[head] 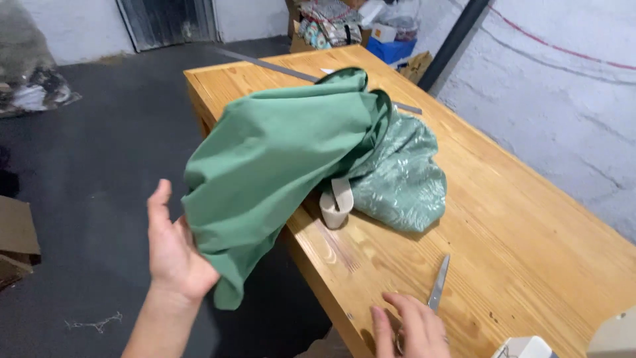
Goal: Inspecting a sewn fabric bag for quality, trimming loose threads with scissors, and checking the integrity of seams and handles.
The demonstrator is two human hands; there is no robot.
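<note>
Right hand (411, 328) at 6 o'clock, bottom edge of the frame, palm down on the tabletop (530, 219), fingers resting over the handle end of the scissors (437, 284). Whether the fingers are through the loops or just laid on top: cannot tell, the handles are covered. The scissors' long axis runs from the hand up toward 1 o'clock, closed blades pointing away from the person, tip short of the fabric. Cropped pale objects at the 5 o'clock corner, unclear what they are.

Left hand (171, 248) at 8 o'clock, off the tabletop's near-left edge, over the dark floor (99, 172). Palm open, fingers spread, pressed against the underside of the green cloth (271, 162) where it hangs off the edge; supporting it, not clamped on it. The two hands are well apart.

The green cloth lies at 11–12 o'clock from the right hand, bunched, draped from mid-tabletop over the left edge, its long run slanting from upper right to lower left. The left hand is on it; the right hand is clearly farther away. A beige strap loop (338, 207) sticks out underneath it, at the tabletop edge. Touching the cloth on its right is a shiny patterned green fabric (401, 182), piled flat.

Farther, at 12 o'clock: a long metal ruler (278, 67) lies across the far end, partly under the cloth. Beyond it are boxes with clutter (351, 26), a dark pipe (450, 43), and a white wall.
</note>
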